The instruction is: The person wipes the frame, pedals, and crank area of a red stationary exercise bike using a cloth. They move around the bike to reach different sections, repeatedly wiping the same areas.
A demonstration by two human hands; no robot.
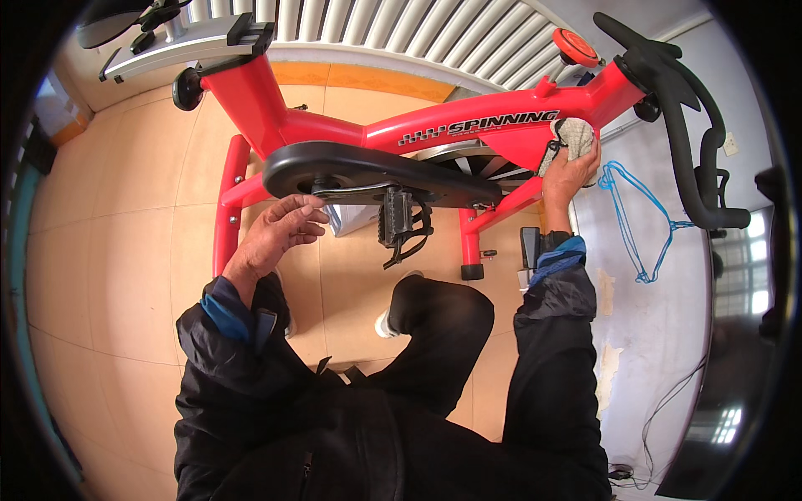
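A red spin bike stands across in front of me, with printed lettering along its main tube. My right hand holds a beige textured cloth with black trim against the red frame, just below the handlebar stem. Its palm side is hidden. Loosely bent and holding nothing, my left hand is beside the crank arm at the black chain guard. Its fingertips look close to the crank; contact cannot be made out. A black pedal with a toe strap hangs between my hands.
Black handlebars and a red knob rise at right. Behind the bike is a white radiator. Blue hangers hang on the right wall near a glossy black screen. A white package lies beneath the crank.
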